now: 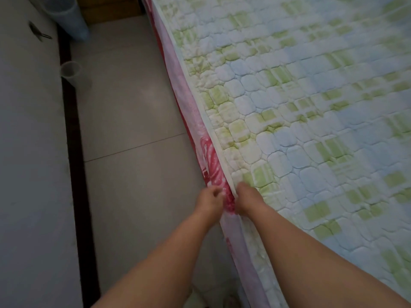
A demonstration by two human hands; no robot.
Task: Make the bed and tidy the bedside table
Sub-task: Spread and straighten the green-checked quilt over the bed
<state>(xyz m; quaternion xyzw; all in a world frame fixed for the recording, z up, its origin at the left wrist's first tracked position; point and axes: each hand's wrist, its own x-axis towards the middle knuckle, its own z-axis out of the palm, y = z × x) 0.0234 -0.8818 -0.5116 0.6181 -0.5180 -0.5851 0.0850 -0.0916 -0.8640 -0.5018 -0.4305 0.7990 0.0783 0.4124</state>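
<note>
- Over the bed top, quilted mattress pad (311,121): lies flat in green and blue checks, with the hemmed long edge running from the hands away toward the upper left and the bed's far end.
- Left of the bed, tiled floor (133,121): fills the strip between the bed's side and a pale upright surface (29,152).
- Down the bed's side, floral sheet (209,152): hangs red and pink just under the pad's hem, follows the same long axis, and passes between the two hands.
- At the far end of that edge, wooden furniture (111,7): stands beside the bed and is perhaps the bedside table, with too little in view to tell.
- By the pale surface, two translucent containers (73,74): sit well apart from the hands.
- On the bed side of the seam, right hand (246,196): curls its fingers over the pad's hem and seems to grip it.
- On the floor side, just beside it, left hand (210,198): curls its fingers and seems to pinch the sheet.
- As a judgement: both hands are equally near, at the near end of the edge with most of the side ahead, so probably calls for working forward along the hem, away from the body.
</note>
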